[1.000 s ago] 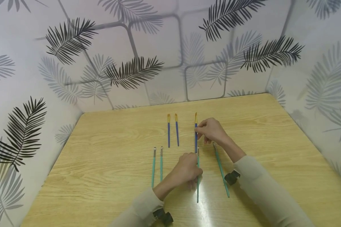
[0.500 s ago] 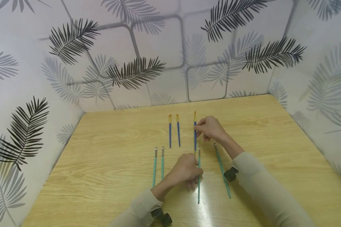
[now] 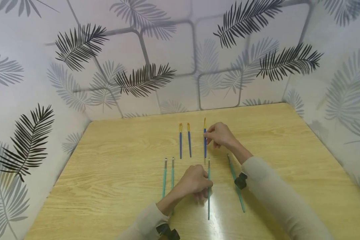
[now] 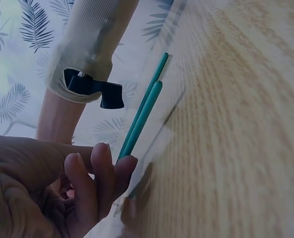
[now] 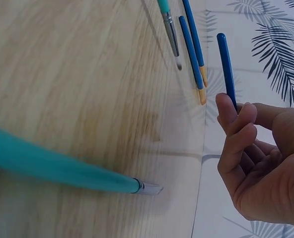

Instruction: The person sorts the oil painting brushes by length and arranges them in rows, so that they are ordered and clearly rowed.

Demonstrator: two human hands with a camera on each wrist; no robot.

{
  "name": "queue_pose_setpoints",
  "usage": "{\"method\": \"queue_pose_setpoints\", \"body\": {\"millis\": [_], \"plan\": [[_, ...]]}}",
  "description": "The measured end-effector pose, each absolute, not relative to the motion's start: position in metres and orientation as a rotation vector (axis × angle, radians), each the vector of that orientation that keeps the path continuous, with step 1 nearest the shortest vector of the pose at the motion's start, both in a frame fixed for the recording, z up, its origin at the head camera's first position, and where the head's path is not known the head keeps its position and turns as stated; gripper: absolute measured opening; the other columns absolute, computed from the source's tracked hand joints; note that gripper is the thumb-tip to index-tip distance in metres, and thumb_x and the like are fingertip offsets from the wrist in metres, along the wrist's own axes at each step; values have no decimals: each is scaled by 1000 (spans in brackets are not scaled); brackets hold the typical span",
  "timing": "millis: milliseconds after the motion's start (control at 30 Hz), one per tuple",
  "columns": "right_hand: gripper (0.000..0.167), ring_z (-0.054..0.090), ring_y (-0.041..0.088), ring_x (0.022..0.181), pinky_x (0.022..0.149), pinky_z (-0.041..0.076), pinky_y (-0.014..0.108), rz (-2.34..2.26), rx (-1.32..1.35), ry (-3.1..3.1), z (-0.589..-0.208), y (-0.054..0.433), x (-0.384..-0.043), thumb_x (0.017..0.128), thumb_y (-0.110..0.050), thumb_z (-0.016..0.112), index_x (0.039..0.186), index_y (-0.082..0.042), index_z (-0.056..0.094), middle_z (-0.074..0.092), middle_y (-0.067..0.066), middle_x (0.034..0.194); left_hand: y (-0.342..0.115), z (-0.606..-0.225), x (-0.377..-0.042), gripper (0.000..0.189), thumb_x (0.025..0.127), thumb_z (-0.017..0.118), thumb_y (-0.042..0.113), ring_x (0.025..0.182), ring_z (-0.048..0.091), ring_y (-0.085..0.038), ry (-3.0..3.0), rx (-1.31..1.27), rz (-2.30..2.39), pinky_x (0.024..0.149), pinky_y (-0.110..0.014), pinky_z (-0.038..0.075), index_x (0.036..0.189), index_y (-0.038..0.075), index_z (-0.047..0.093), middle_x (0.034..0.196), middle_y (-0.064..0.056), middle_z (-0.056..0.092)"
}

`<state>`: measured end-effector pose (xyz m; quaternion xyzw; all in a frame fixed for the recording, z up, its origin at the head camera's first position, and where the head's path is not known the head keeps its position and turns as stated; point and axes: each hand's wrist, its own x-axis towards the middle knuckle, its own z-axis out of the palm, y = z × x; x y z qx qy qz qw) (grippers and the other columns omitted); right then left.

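Observation:
In the head view my left hand pinches a thin teal-handled paintbrush between thumb and fingers, with its tip pointing away from me. My right hand pinches a blue-handled paintbrush with a yellow ferrule, farther back and nearly in line with the teal one. The right wrist view shows the blue handle rising out of the fingertips. Another teal paintbrush lies slanted below my right forearm, partly covered by the wrist camera; in the right wrist view its handle is in the foreground.
Two blue paintbrushes lie side by side toward the back of the wooden table. Two teal paintbrushes lie left of my left hand, one partly hidden behind the forearm. A leaf-patterned wall borders the table's back and sides.
My right hand has shifted slightly left with the blue paintbrush. The left hand keeps its pinch on the teal paintbrush, which has moved a little toward me. The view has shifted slightly.

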<state>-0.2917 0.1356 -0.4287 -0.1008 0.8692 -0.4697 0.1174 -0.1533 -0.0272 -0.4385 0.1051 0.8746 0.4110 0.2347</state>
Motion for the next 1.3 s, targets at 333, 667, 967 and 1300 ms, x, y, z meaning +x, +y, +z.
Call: {"method": "queue_pose_setpoints", "body": {"millis": [333,667,967,1300], "plan": [[22,57,14,39,43,48,22,-1352,-308,2549,-445,124,-296,96,-15,63,104,5,69,75,18,80,-37,-443,-147,35,87,66,2,36,60,-14,2406,262,1125,40,-29,52,56,8,51,50,-8,65],[19,55,13,40,43,47,24,-1239,-269,2644,-451,117,-303,96,-18,65,96,0,69,74,12,71,-36,-438,-144,19,87,67,4,36,60,-14,2398,254,1135,40,-30,53,68,1,63,52,-9,66],[19,59,14,43,40,43,21,-1080,-269,2749,-453,109,-311,96,-19,62,87,-3,69,71,5,65,-46,-434,-144,20,87,66,3,36,60,-15,2394,275,1171,40,-30,53,67,0,63,52,-9,66],[30,55,12,39,36,35,19,-974,-237,2806,-454,104,-313,92,-14,60,64,-9,56,61,3,50,-46,-436,-145,16,85,65,1,37,61,-14,2389,290,1181,40,-29,53,95,-11,69,52,-9,66]]}}
